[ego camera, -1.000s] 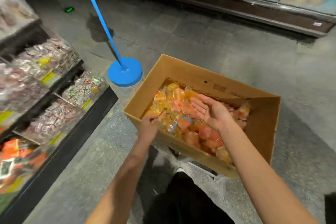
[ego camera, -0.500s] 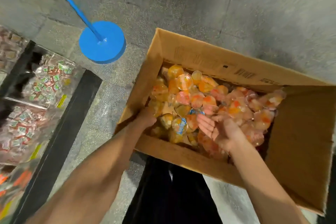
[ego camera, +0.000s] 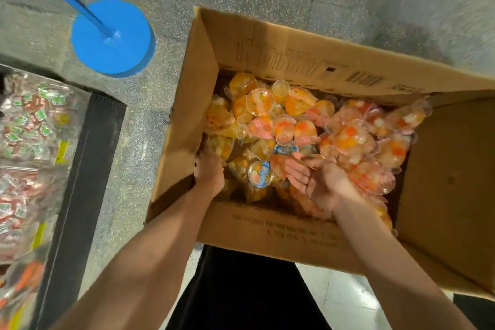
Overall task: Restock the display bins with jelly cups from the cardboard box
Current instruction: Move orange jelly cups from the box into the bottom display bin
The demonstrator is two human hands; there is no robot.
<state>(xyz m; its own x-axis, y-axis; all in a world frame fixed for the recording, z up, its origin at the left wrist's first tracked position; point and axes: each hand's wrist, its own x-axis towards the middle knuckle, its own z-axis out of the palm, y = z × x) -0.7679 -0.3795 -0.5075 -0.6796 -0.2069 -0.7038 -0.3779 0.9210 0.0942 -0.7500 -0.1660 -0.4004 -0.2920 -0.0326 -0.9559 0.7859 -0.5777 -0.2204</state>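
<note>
An open cardboard box [ego camera: 289, 230] stands on the floor in front of me, filled with several orange and pink jelly cups [ego camera: 292, 120] in clear plastic. My left hand [ego camera: 209, 171] is inside the box by its left wall, back up, fingers curled down among the cups; its fingertips are hidden. My right hand [ego camera: 318, 182] lies palm up in the middle of the pile, fingers straight and spread, pushed in under the cups. A cup with a blue-printed lid [ego camera: 260, 173] sits between the two hands.
Clear display bins [ego camera: 32, 120] of small wrapped sweets line the left edge, fronted by a black shelf border [ego camera: 80, 182]. A blue round stand base [ego camera: 112, 37] with a slanted blue pole sits on the grey floor beyond the box's left corner. My dark trousers [ego camera: 241, 289] show below the box.
The view has tilted down and closer onto the box. My left hand went from the near rim down into the cups. My right hand dropped lower into the pile, palm still up.
</note>
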